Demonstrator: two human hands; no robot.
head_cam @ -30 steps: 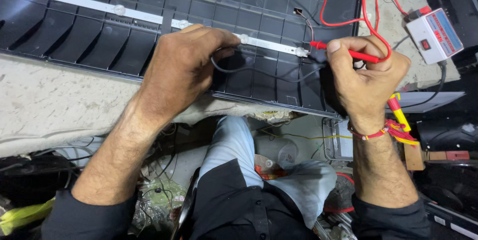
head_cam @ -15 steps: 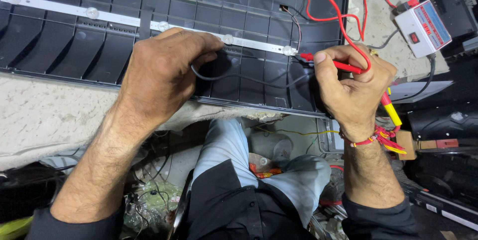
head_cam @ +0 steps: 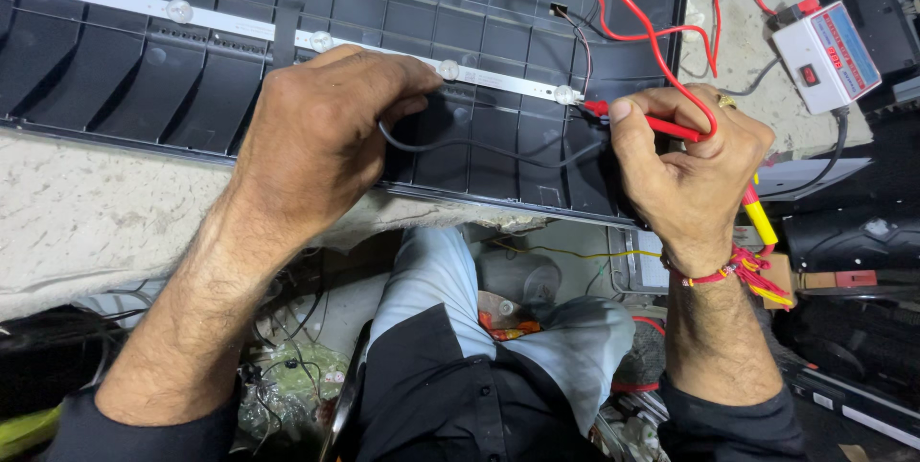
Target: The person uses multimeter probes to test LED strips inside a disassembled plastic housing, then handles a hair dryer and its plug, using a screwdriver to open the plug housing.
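Note:
A dark ribbed back panel (head_cam: 172, 88) lies on a pale stone bench, with a white light strip (head_cam: 220, 23) carrying round lenses running across it. My left hand (head_cam: 321, 127) rests on the panel, fingertips on the strip near a lens, a black wire (head_cam: 479, 148) coming out from under it. My right hand (head_cam: 685, 170) grips a red test probe (head_cam: 661, 125), its tip touching the strip's right end next to a lens (head_cam: 565, 94). Red leads (head_cam: 652, 35) loop from the probe to a small white tester box (head_cam: 829, 55) at the upper right.
The stone bench (head_cam: 96, 213) edge runs below the panel. Under it are my legs in dark and light clothing, tangled wires and scraps on the floor. Black casings (head_cam: 853, 232) are stacked at the right. A red thread band circles my right wrist.
Both hands stay on the strip with little movement. The view has shifted slightly, so the panel and tester box sit a bit lower and further left in frame.

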